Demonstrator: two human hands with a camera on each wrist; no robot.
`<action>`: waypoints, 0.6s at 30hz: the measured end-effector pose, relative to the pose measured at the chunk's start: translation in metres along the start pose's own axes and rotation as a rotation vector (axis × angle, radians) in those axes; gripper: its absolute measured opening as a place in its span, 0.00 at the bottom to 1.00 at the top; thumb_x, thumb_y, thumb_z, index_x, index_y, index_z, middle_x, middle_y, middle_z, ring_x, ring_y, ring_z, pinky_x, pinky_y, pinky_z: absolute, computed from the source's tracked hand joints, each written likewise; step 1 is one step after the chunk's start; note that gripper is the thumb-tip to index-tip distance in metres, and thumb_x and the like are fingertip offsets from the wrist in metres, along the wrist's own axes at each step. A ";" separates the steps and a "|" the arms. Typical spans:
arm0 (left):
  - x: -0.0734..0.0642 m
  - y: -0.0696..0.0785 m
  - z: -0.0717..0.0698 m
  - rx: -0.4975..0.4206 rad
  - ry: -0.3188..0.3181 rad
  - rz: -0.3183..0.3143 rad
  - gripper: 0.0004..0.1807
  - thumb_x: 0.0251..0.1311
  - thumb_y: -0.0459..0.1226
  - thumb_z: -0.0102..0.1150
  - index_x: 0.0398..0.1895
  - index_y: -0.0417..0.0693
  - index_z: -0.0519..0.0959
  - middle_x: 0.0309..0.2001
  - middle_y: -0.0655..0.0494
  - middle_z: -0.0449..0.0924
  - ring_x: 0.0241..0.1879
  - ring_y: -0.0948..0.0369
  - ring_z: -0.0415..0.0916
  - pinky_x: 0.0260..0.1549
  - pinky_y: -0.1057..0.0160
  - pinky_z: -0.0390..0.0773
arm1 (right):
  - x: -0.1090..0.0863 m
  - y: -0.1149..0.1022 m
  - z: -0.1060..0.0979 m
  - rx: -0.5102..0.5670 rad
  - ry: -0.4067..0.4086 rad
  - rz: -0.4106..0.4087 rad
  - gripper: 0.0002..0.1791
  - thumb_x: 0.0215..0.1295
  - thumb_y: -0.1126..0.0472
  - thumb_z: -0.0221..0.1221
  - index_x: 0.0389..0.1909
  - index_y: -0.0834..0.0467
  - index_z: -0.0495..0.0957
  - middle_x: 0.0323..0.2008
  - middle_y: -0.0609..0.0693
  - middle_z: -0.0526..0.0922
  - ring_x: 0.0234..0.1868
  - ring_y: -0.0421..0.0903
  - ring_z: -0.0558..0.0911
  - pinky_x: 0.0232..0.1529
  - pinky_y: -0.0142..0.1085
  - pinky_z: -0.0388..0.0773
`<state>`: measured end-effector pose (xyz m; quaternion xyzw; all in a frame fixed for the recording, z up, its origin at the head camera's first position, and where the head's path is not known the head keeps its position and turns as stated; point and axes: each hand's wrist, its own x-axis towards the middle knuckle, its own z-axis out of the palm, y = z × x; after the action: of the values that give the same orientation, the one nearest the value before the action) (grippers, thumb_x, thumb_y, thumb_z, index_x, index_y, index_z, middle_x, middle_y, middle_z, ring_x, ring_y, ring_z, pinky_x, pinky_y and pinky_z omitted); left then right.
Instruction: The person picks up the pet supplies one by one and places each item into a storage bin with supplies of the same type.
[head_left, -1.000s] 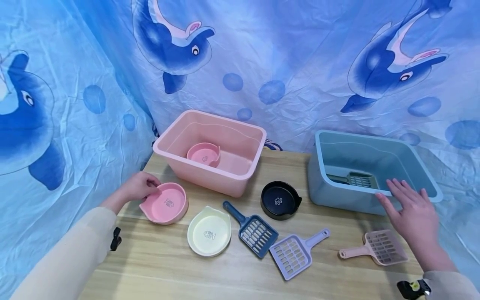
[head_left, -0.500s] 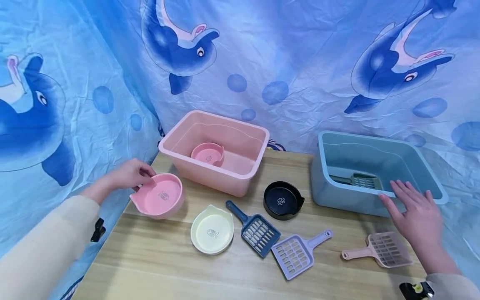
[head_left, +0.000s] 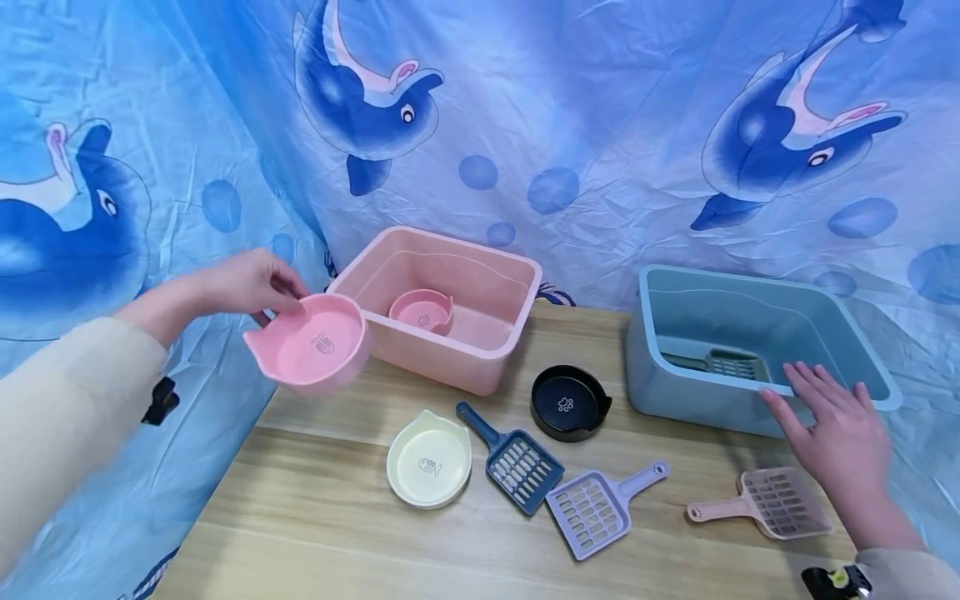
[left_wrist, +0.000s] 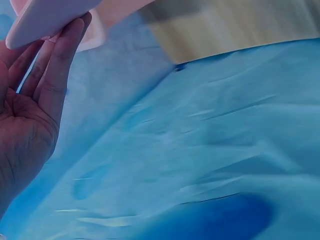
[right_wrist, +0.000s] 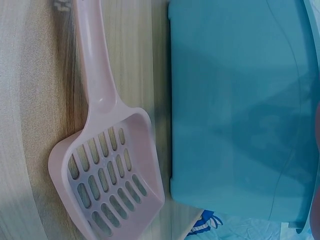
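My left hand [head_left: 251, 287] pinches the rim of a pink pet bowl [head_left: 318, 343] with a fish-bone print. The bowl is raised above the table and tilted, its right side overlapping the pink litter box [head_left: 435, 354] in the head view. In the left wrist view, the fingers [left_wrist: 60, 67] lie against the underside of the bowl [left_wrist: 52, 20]. Another pink bowl [head_left: 422, 312] sits inside that box. My right hand [head_left: 840, 437], fingers straight and spread, is at the front rim of the blue litter box [head_left: 697, 396], in which a dark green litter scoop [head_left: 727, 364] lies.
On the wooden table [head_left: 322, 533] lie a cream bowl [head_left: 429, 460], a black bowl [head_left: 570, 403], a dark blue scoop [head_left: 522, 469], a purple scoop [head_left: 592, 512] and a pale pink scoop [head_left: 780, 502]. A blue dolphin-print cloth [head_left: 600, 125] hangs behind and at the left.
My left hand has lifted the pink bowl off the table, up and slightly left, tilting it. The right hand stays at the blue box's rim. The head view has shifted slightly.
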<state>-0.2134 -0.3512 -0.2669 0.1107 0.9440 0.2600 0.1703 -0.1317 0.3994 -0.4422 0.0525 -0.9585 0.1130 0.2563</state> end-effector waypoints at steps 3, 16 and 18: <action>0.009 0.020 -0.014 0.038 0.005 -0.003 0.12 0.70 0.32 0.68 0.52 0.33 0.87 0.40 0.47 0.90 0.35 0.54 0.87 0.33 0.54 0.91 | 0.000 0.000 0.000 0.003 0.008 -0.005 0.37 0.75 0.44 0.64 0.76 0.60 0.72 0.69 0.70 0.75 0.77 0.64 0.68 0.84 0.59 0.45; 0.083 0.087 -0.030 0.096 -0.012 0.032 0.16 0.71 0.36 0.68 0.56 0.35 0.86 0.47 0.41 0.88 0.38 0.53 0.87 0.38 0.53 0.92 | 0.001 0.002 0.000 0.002 0.044 -0.024 0.36 0.73 0.45 0.66 0.74 0.61 0.74 0.68 0.68 0.77 0.75 0.64 0.72 0.84 0.59 0.48; 0.095 0.093 -0.026 0.087 -0.019 0.033 0.16 0.71 0.36 0.68 0.56 0.35 0.86 0.48 0.39 0.88 0.39 0.52 0.88 0.38 0.53 0.92 | 0.001 0.002 0.001 0.003 0.056 -0.030 0.36 0.73 0.45 0.67 0.74 0.61 0.75 0.67 0.67 0.78 0.74 0.65 0.73 0.84 0.59 0.49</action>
<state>-0.2992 -0.2570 -0.2219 0.1358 0.9508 0.2205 0.1702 -0.1332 0.4013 -0.4426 0.0638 -0.9499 0.1120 0.2846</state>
